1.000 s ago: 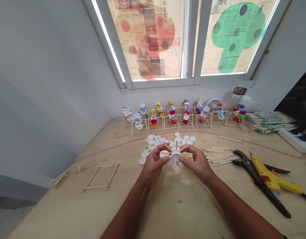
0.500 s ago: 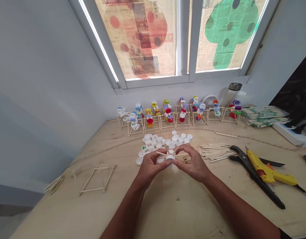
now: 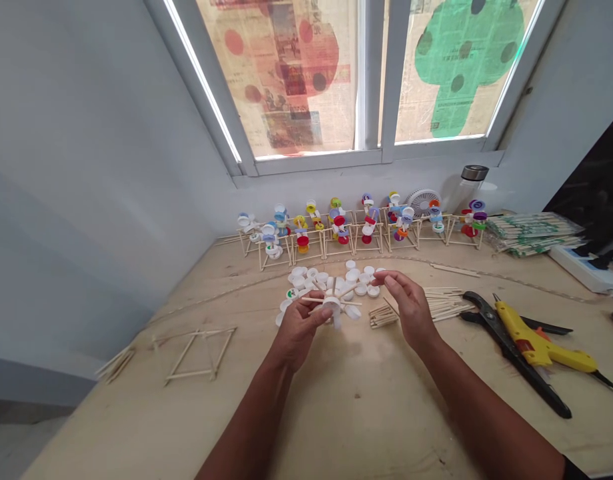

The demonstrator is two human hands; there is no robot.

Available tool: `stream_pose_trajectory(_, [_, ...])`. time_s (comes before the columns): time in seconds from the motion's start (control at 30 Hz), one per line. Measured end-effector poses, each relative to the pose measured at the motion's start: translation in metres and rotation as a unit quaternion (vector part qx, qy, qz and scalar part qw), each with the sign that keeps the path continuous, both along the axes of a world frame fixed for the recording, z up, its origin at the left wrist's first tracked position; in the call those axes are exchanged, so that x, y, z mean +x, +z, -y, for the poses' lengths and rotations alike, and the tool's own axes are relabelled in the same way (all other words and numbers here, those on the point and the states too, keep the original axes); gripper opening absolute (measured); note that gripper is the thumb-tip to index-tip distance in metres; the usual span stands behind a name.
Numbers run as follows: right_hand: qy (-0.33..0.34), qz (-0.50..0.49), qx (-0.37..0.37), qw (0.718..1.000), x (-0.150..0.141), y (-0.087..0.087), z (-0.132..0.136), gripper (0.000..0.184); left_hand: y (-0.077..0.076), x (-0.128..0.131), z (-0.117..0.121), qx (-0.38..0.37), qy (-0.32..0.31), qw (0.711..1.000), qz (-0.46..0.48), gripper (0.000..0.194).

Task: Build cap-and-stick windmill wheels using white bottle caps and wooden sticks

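My left hand [image 3: 300, 328] is closed on a small spoked wheel [image 3: 331, 305] of white bottle caps and thin wooden sticks, pinching it between thumb and fingers above the table. Several sticks point outward from its hub. To the right, my right hand [image 3: 409, 307] has its thumb and fingers apart, with the fingertips close to the end of one spoke; whether they touch it I cannot tell. Behind the wheel lie loose white bottle caps [image 3: 298, 281], partly hidden by it. Short cut sticks [image 3: 383, 316] lie beside my right hand, and longer sticks [image 3: 444, 293] are partly behind it.
A yellow glue gun [image 3: 541, 343] and black-handled cutters [image 3: 506, 350] lie at right. Finished cap wheels on stick frames [image 3: 306, 245] line the back, near a small fan [image 3: 423, 203] and a bottle [image 3: 466, 190]. A stick frame [image 3: 191, 379] stands at left; a power strip [image 3: 581, 267] sits far right.
My right hand has let go of the wheel's hub and moved right. My left hand keeps the wheel, now tilted and slightly further left.
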State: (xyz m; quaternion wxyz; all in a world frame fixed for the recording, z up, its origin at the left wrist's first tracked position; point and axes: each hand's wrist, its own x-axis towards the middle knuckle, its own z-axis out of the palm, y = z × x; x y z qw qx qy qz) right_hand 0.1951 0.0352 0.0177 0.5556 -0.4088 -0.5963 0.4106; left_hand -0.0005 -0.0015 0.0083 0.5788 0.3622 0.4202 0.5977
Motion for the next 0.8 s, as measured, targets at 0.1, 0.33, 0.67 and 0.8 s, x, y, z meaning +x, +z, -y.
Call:
stream_pose_trajectory(0.1, [-0.028,0.028,0.001,0.999,0.000,-0.010,-0.006,0.029,0.003,-0.003,0.000,0.003,0.009,1.000,0.022,0.035])
stream_pose_trajectory(0.33, [-0.103,0.148,0.019,0.983,0.012,-0.022,-0.019,0.026,0.005,-0.013,-0.003,0.021,0.052,0.997,0.058,0.035])
stream_pose_trajectory(0.67, [-0.154,0.372,0.081,0.912,0.020,-0.038,-0.028,0.018,0.004,-0.015,-0.005,0.021,0.076,0.995,0.065,0.039])
stream_pose_trajectory(0.8, [-0.138,0.433,0.109,0.884,0.016,-0.041,-0.025,0.016,0.006,-0.018,-0.006,0.033,0.089,0.993,0.071,0.039])
